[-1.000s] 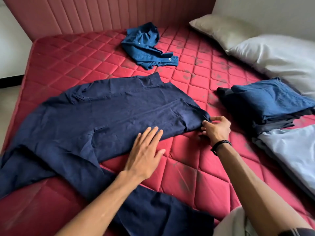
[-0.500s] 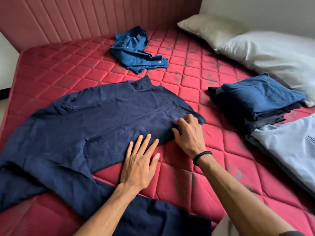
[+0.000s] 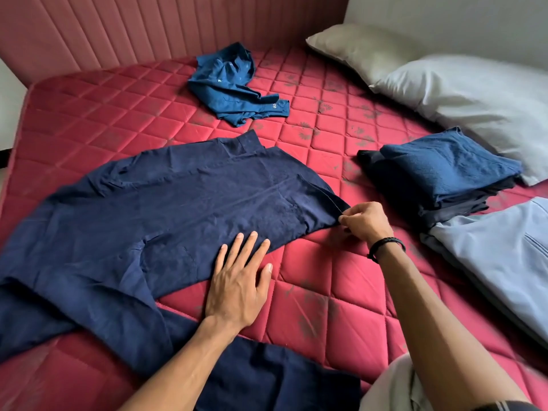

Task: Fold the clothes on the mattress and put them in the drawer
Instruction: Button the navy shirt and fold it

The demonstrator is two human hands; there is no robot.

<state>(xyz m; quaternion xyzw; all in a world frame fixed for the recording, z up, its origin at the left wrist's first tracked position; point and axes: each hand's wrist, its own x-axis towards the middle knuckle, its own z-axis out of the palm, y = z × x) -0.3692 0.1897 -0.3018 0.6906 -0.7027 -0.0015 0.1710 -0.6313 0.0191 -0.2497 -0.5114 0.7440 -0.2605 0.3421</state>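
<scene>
A large navy garment lies spread across the red quilted mattress. My left hand lies flat with straight fingers, fingertips pressing the garment's near edge. My right hand, with a black wristband, pinches the garment's right corner. A crumpled blue shirt lies at the far middle of the mattress. On the right is a stack of folded dark blue clothes, with a folded light blue garment in front of it.
Two pillows, one beige and one white, lie at the back right. A padded pink headboard stands along the far side. No drawer is in view.
My right hand moved from on top of the garment out to its right corner and now pinches it. My left hand stays pressed flat on the near edge.
</scene>
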